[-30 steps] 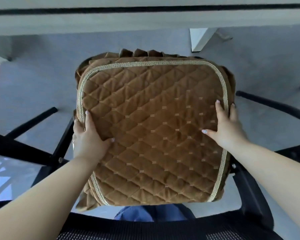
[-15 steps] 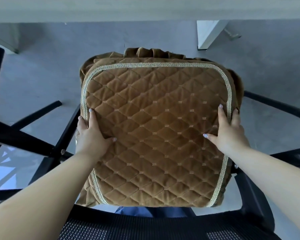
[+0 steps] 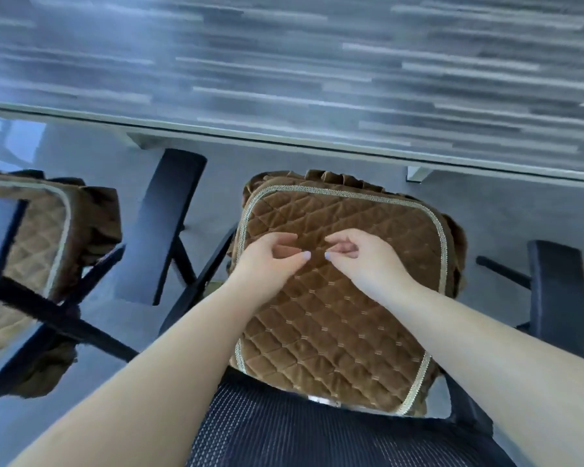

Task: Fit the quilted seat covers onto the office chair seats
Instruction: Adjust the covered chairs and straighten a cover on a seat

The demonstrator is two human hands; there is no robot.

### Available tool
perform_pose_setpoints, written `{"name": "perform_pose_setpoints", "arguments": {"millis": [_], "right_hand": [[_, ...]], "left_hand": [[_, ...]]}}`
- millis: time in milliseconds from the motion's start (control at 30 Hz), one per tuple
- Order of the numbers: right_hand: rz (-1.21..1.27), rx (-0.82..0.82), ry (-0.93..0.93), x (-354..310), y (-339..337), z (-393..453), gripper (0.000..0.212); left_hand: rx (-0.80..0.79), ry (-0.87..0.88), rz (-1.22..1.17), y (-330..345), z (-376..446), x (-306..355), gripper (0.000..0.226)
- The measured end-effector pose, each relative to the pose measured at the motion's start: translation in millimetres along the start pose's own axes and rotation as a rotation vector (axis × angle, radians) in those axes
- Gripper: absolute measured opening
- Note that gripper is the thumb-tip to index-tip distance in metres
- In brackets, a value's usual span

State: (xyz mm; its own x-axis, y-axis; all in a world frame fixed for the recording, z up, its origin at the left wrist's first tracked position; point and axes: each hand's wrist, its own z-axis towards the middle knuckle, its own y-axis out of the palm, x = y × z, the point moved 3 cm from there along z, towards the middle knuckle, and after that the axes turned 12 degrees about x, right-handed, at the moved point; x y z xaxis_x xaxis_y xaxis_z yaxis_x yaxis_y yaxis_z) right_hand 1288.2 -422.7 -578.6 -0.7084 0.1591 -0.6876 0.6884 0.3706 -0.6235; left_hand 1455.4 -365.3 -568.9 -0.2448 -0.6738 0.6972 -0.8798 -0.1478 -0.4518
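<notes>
A brown quilted seat cover (image 3: 344, 318) with a pale braided border lies over the seat of the black office chair in front of me, its ruffled skirt hanging down the far and side edges. The chair's mesh backrest (image 3: 300, 433) is at the bottom of the view. My left hand (image 3: 270, 261) and my right hand (image 3: 361, 256) hover close together above the middle of the cover, fingers loosely curled, thumbs nearly meeting. Neither hand grips anything. A second chair to the left wears the same kind of brown cover (image 3: 38, 244).
A long table edge (image 3: 284, 138) runs across just beyond the chairs, with grey striped carpet seen past it. Black armrests stand at the left (image 3: 169, 217) and right (image 3: 553, 291) of my chair. A white table leg (image 3: 415, 173) is at the far right.
Both hands have let go of the cover's side edges and come together above its middle. The view has swung up and left, bringing the table edge and the neighbouring covered chair into sight.
</notes>
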Motion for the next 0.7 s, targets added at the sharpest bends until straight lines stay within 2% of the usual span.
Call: {"name": "perform_pose_setpoints", "arguments": {"millis": [133,200,333,467,600,700], "right_hand": [[0.068,-0.059,-0.171,-96,6,-42,0.017],[0.095,-0.099,-0.193,-118,7,-59,0.017],[0.110,-0.182,-0.285,-184,28,-109,0.016],[0.116,-0.236,-0.402,-268,70,-172,0.013],[0.134,-0.277,-0.502,-346,129,-236,0.012],[0.176,-0.306,-0.503,-389,179,-282,0.011]], "left_hand": [[0.141,-0.047,-0.195,-75,-56,1,0.032],[0.169,-0.069,-0.224,-96,-72,-6,0.030],[0.292,-0.079,-0.303,-184,-120,-25,0.030],[0.433,-0.065,-0.383,-293,-173,-59,0.023],[0.534,-0.050,-0.475,-390,-224,-109,0.030],[0.582,-0.033,-0.482,-457,-259,-151,0.026]]}}
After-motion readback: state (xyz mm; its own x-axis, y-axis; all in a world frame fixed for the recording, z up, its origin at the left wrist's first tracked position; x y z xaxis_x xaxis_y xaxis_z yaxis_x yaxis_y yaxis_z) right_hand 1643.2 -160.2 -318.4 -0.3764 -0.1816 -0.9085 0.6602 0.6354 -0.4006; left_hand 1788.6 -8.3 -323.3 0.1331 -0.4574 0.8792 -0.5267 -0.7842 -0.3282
